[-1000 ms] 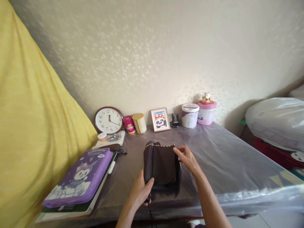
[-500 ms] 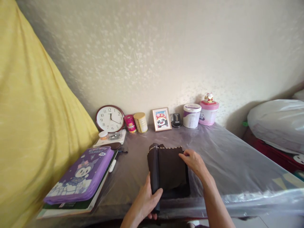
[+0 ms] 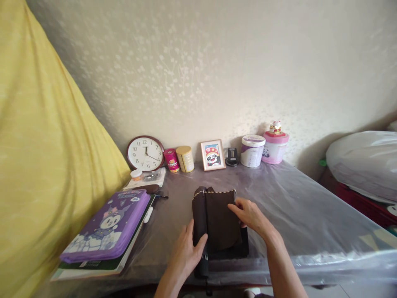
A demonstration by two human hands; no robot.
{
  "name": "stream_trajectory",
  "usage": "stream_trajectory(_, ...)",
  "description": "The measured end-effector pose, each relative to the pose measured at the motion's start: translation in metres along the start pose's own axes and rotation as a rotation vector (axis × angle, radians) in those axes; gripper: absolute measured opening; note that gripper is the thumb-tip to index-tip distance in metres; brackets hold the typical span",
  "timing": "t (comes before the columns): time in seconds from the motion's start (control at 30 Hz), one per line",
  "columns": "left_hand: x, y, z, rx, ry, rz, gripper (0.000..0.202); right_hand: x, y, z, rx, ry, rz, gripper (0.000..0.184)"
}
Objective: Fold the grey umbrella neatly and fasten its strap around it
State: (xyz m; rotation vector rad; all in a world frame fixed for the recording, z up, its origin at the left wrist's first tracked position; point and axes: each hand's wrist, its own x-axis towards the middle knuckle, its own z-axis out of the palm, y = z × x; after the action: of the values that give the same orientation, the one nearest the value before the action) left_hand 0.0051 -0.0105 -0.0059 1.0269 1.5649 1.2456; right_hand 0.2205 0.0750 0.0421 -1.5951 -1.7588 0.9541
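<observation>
A dark brown cloth (image 3: 221, 221), partly rolled along its left side, lies on the plastic-covered table (image 3: 285, 215) in front of me. My left hand (image 3: 187, 252) wraps round the near end of the rolled part. My right hand (image 3: 248, 213) rests on the cloth's right edge, fingers pinching the fabric. A pale stitched hem shows along the cloth's far edge.
A purple cartoon case (image 3: 107, 227) on books lies at the left. Along the wall stand a clock (image 3: 145, 153), two tins (image 3: 180, 159), a framed panda picture (image 3: 213, 155), a white tub (image 3: 252, 150) and a pink jar (image 3: 274, 142). Yellow fabric (image 3: 40, 165) hangs left; a bagged bundle (image 3: 362, 165) sits right.
My left hand has slid a little up the roll and my right hand has moved leftward over the cloth. The view shifted slightly.
</observation>
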Motion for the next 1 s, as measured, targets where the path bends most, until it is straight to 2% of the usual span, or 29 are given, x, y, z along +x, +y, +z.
stream_trajectory(0.1, 0.004, -0.004, 0.005, 0.248, -0.017, 0.150, 0.069, 0.000, 0.001, -0.003, 0.053, -0.005, -0.008, 0.032)
stream_trajectory(0.17, 0.007, -0.005, 0.009, 0.330, -0.054, 0.190, 0.072, 0.000, -0.003, -0.004, 0.168, -0.025, -0.005, 0.032)
stream_trajectory(0.3, 0.010, -0.006, 0.014, 0.354, -0.123, 0.203, 0.073, -0.004, -0.018, 0.000, 0.434, -0.074, -0.029, 0.033)
stream_trajectory(0.43, 0.013, -0.011, 0.013, 0.280, -0.152, 0.204, 0.075, -0.005, -0.033, 0.018, 0.604, -0.125, -0.119, 0.035)
stream_trajectory(0.57, 0.014, -0.008, 0.003, 0.115, -0.193, 0.116, 0.065, 0.000, -0.041, 0.044, 0.743, -0.098, -0.198, 0.039)
stream_trajectory(0.7, 0.011, 0.006, -0.006, -0.168, -0.262, -0.012, 0.053, 0.007, -0.046, 0.067, 0.763, -0.042, -0.255, 0.039)
stream_trajectory(0.87, 0.017, 0.005, -0.002, -0.627, -0.196, -0.114, 0.035, 0.011, -0.053, 0.092, 0.715, -0.006, -0.310, 0.039)
stream_trajectory(1.0, 0.024, -0.004, 0.002, -0.821, -0.130, -0.188, 0.035, 0.010, -0.057, 0.110, 0.696, -0.019, -0.306, 0.038)
